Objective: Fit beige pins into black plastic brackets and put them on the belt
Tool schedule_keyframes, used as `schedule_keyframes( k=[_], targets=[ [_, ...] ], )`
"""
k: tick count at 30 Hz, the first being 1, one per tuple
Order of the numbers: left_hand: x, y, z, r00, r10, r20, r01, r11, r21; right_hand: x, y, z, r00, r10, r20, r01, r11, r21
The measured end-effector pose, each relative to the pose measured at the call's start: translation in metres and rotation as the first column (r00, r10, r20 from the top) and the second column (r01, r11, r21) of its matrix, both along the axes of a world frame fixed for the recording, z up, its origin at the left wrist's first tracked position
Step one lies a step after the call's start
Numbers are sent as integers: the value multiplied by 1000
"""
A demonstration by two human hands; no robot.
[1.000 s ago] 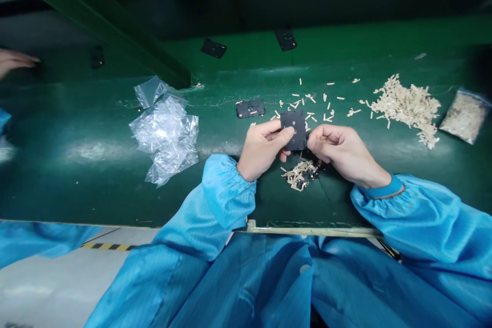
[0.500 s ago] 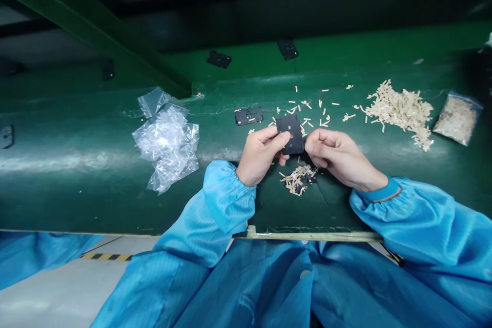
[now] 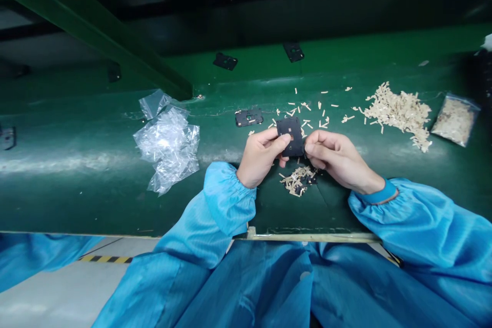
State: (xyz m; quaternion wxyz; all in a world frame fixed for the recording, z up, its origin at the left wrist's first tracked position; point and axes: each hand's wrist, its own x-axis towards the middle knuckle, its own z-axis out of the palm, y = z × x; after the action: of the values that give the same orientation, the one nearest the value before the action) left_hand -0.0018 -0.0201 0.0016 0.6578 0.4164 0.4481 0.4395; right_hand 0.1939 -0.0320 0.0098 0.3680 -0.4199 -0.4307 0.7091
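1. Blue smock sleeves cover both forearms, their cuffs at the wrists.
2. The left hand and right hand hold a black plate upright between them, its edges gripped by closed fingers, the left thumb pressed on its face.
3. Below the plate, a small pile of beige strips lies on the green table.
4. Beyond the hands lie a second black plate and scattered beige strips.
5. Crumpled clear plastic bags sit leftward; a beige strip heap and a filled clear bag sit rightward.
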Motion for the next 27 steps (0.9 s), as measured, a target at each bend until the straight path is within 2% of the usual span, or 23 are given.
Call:
schedule_keyframes(
  k=[5, 10, 13, 21, 24, 27],
  targets=[
    [0, -1, 0, 999, -25, 43, 25, 1000, -12, 0, 1, 0, 999, 24, -26, -24, 1000, -18],
    [1, -2, 5, 971, -83, 225, 109, 988, -106, -1, 2, -2, 979, 110, -174, -118, 992, -37],
    [2, -2, 6, 949, -107, 296, 151, 980, -131, -1, 1, -1, 969, 117, -217, -129, 991, -40],
    [5, -4, 2, 955, -89, 283, 133, 981, -141, -4, -1, -2, 969, 106, -222, -118, 992, -40],
    [6, -4, 1, 961, -79, 267, 121, 982, -144, -6, 1, -2, 975, 53, -217, -67, 996, -59],
    [5, -1, 0, 976, -1, 218, 28, 993, -119, -4, 7, -1, 984, -88, -157, 78, 995, -68]
  ],
)
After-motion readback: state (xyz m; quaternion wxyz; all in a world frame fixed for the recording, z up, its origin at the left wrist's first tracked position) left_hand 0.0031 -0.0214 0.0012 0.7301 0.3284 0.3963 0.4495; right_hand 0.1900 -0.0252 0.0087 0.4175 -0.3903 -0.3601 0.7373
